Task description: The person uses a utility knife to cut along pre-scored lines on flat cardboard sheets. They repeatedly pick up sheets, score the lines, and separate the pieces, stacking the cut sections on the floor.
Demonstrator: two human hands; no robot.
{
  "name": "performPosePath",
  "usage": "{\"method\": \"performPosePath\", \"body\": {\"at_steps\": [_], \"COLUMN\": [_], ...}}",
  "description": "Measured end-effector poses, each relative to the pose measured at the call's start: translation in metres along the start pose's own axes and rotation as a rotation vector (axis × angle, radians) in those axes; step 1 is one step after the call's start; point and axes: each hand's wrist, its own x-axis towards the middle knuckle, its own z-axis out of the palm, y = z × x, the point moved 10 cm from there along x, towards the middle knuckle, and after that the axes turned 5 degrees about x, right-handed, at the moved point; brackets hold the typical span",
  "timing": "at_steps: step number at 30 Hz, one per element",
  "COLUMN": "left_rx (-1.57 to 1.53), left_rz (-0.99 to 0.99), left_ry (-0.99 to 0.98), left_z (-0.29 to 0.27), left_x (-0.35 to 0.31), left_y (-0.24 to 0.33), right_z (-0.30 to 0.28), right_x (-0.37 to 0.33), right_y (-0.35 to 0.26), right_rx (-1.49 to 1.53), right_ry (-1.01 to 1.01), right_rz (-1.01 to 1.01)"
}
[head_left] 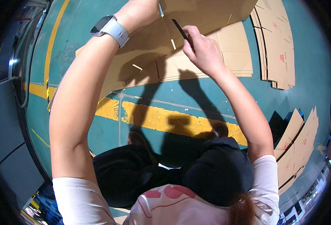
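My right hand [203,50] is closed around a thin, flat black strip [179,28] that looks like a blade. The strip points up and to the left in front of a large brown cardboard sheet [199,15] with narrow slots. My left hand [141,14], with a grey-banded watch [111,30] on its wrist, is over the upper part of this sheet. Its fingers are mostly hidden or cut off by the picture's top edge, so their grip does not show. Paler cardboard [234,48] lies beneath on the floor.
Stacked flat cardboard [277,45] lies at the far right, and more cardboard pieces [294,146] lean nearer on the right. A yellow line [154,114] crosses the green floor before my shoes [137,139]. Dark grey panels [10,138] stand along the left.
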Motion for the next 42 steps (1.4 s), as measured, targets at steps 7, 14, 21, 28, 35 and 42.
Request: {"method": "performPosePath", "body": {"at_steps": [7,14,21,28,35,42], "left_rx": [-0.062,-0.132,-0.072,-0.156,-0.094,-0.120], "left_rz": [-0.049,0.046,0.055,0.043,0.056,0.067], "left_ry": [-0.007,0.089,0.029,0.007,0.046,0.028], "left_z": [-0.008,-0.014,-0.014,-0.015,-0.012,-0.015], "left_x": [-0.003,-0.008,-0.007,-0.008,-0.007,-0.009], "left_y": [0.004,0.012,0.014,0.017,0.015,0.017], "right_z": [0.011,0.019,0.015,0.012,0.018,0.008], "right_x": [0.027,0.032,0.022,0.032,0.028,0.021], "right_y": [-0.013,-0.015,-0.018,-0.018,-0.015,-0.020], "right_rx": [-0.065,-0.096,-0.078,-0.094,-0.091,-0.092], "right_ry": [0.062,0.045,0.029,0.033,0.009,0.051], "right_rz": [-0.130,-0.146,-0.132,-0.161,-0.155,-0.182]}}
